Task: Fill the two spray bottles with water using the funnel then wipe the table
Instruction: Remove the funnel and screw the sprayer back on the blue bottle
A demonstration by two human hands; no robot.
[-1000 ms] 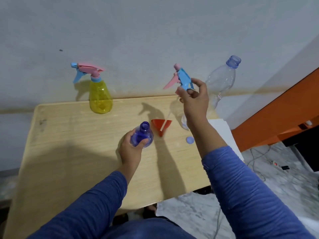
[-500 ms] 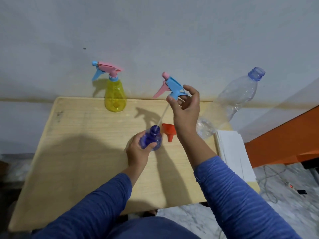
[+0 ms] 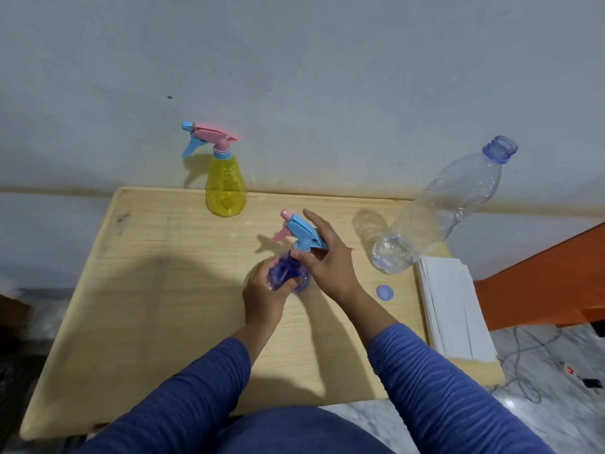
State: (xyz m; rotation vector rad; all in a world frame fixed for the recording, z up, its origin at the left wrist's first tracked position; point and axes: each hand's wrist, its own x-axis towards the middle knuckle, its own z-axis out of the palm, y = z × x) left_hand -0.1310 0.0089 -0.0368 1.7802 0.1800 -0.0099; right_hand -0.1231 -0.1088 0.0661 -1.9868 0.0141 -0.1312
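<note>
Head view: left hand (image 3: 265,294) grips the upright purple bottle (image 3: 288,275) mid-bench; right hand (image 3: 327,257) pinches the spray head (image 3: 302,234) directly above its neck, axes nearly aligned.

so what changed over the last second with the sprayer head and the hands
The right hand brought the blue and pink trigger sprayer head down from the air onto the neck of the blue spray bottle. The left hand kept gripping that bottle. The yellow spray bottle and clear plastic water bottle stayed put.
</note>
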